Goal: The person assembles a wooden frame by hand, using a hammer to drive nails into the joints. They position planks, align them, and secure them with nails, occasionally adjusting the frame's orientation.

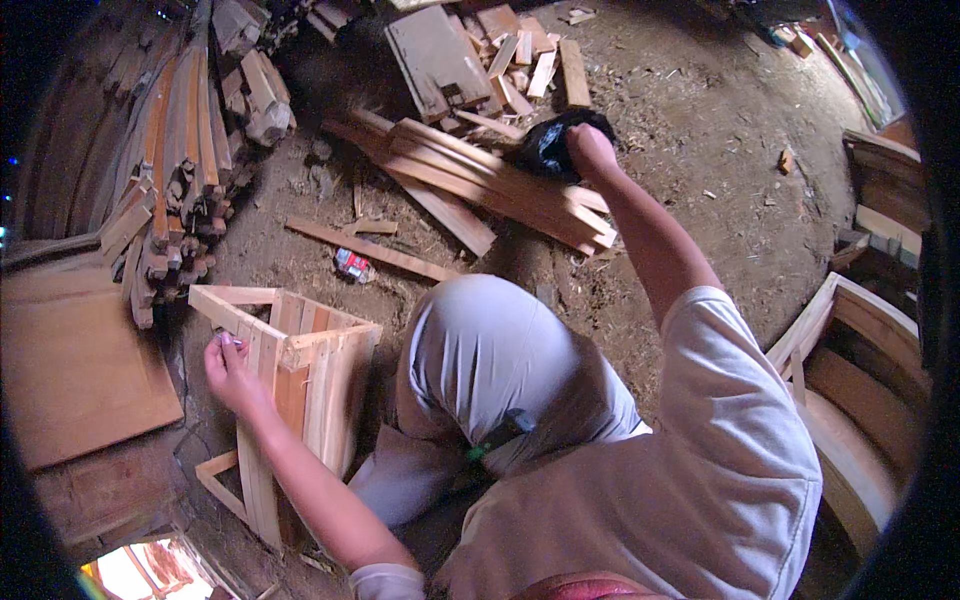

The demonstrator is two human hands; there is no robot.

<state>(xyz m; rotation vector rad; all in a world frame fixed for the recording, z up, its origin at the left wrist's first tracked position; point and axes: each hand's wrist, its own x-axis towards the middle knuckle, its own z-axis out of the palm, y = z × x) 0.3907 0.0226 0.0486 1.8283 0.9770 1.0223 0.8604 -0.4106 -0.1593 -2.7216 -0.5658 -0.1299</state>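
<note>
The left hand (238,375) is by the top of a wooden box (345,350), with its fingers curled and the thumb close to them. The right hand (592,150) is at a black bag (548,148), and its fingertips are hidden. The view is small and dim, so I cannot tell if the left fingers grip anything, or if the right fingers are open or closed.

The box stands on the brown dirt floor (700,150), to the left of the person's bent knee. It is made of thin, pale strips of wood. A tool (505,430) with black and green parts lies on the lap. Long flat boards (480,180) lie under and beside the bag, near a heap of short wood bits (520,55). More long sticks (180,130) are stacked at the left. The bag looks shiny and crinkled, and the gray pants (490,340) are soft and creased.
</note>
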